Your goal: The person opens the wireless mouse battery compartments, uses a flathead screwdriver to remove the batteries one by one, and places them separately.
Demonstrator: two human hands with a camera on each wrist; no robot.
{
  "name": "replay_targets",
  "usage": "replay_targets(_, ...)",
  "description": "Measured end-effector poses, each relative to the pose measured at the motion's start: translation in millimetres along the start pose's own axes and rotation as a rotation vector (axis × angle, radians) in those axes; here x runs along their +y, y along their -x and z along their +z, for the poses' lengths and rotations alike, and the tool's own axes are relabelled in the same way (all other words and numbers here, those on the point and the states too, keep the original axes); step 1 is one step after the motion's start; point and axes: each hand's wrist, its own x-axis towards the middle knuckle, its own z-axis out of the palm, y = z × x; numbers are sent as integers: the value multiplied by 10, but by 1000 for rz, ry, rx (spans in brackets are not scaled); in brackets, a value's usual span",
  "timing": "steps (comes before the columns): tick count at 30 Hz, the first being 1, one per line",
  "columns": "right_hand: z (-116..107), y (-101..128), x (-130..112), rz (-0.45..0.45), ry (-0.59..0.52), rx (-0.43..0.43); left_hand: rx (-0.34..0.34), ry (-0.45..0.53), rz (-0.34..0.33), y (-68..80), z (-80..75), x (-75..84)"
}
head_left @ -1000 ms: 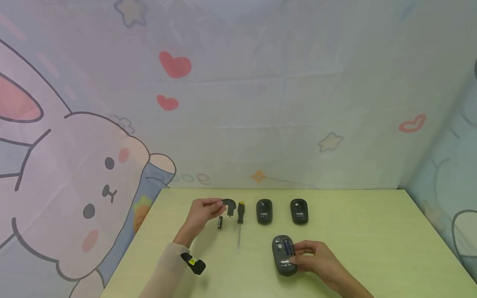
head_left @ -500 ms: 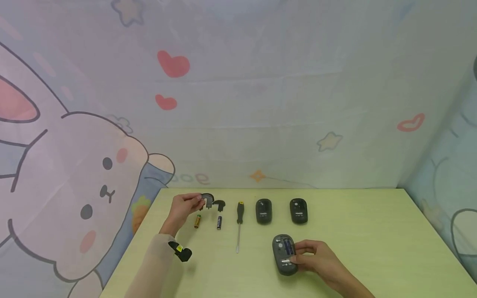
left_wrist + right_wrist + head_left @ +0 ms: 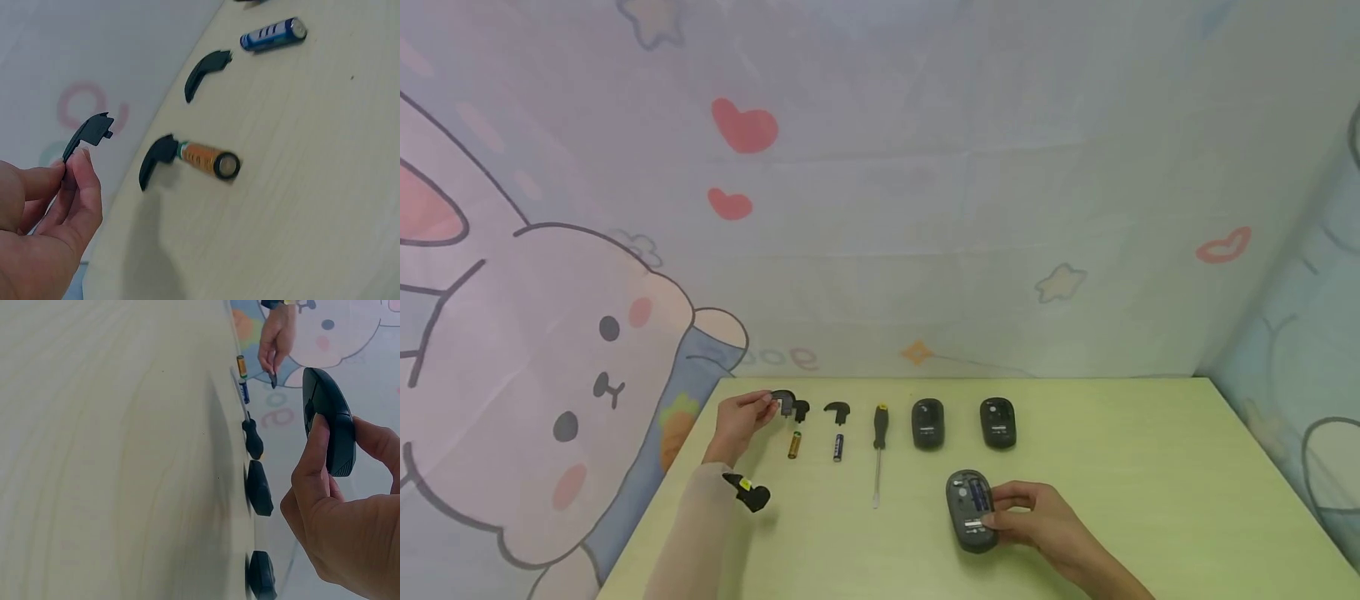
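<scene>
My left hand (image 3: 739, 425) pinches a black battery cover (image 3: 89, 130) by its thin curved end, held above the table's far left. Just beyond it on the table lie a second battery cover (image 3: 160, 156) and an orange battery (image 3: 207, 160), end to end. Farther right are a third cover (image 3: 205, 70) and a blue battery (image 3: 275, 34). My right hand (image 3: 1037, 525) grips a black computer mouse (image 3: 972, 510) by its right side, raised off the table. Its underside faces up, and the uncovered battery bay (image 3: 979, 493) shows blue batteries inside.
A screwdriver (image 3: 880, 429) lies right of the batteries, its blade towards me. Two more mice (image 3: 928, 423) lie underside up along the back of the pale table (image 3: 1120, 467). A patterned cloth (image 3: 970, 208) hangs behind the table.
My left hand has moved left with the battery cover, bringing the covers and batteries on the table into fuller view. My right hand keeps hold of the mouse in nearly the same place.
</scene>
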Motion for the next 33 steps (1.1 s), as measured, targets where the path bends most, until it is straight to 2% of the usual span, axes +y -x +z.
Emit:
replay_targets(11,-18,17,13,8,6,1,76,-56,-8,-75,-259,-152)
replay_targets(15,-25,26,38,11,0,2,74,-123,-5,-106,-322,-218)
replay_targets(19,-30,17,37,4,-2,-2,97,-199,12,-184,-349,-262)
replay_targets(25,-19,-1,15,-38,-19,-24,140,-299,37,-313,-324,-246)
replay_targets(33,27,45,-6,-19,-26,-16,149,-464,57,-331,-333,-271)
